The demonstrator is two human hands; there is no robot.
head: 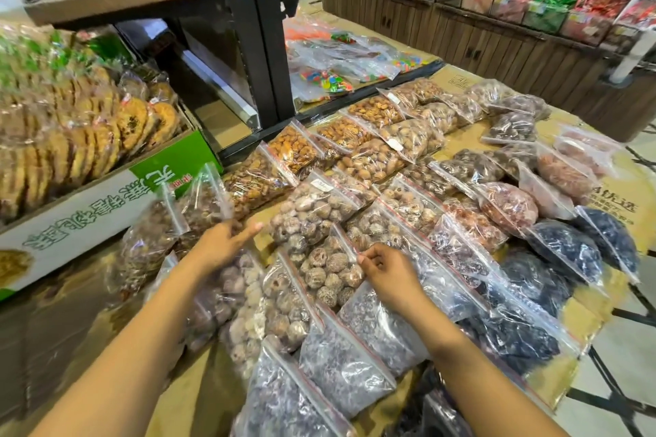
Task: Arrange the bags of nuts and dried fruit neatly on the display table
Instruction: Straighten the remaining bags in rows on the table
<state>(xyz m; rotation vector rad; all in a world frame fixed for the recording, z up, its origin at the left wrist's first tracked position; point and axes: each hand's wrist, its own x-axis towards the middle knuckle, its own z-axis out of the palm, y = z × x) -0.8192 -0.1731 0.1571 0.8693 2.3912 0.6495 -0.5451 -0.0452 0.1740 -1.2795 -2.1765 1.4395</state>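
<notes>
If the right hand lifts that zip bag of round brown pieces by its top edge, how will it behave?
The bag would probably sag, since its thin film wrinkles around loose lumps. It looks full, so likely heavy enough to strain the strip that the right hand pinches. The glossy plastic may slide over neighbouring bags.

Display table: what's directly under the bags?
Flattened printed cardboard lies under the zip bags, bare along the right edge and between rows. The display table itself is covered, so its surface can't be seen.

Glossy clear plastic bags [319,213]; matt cardboard table [617,188]
</notes>
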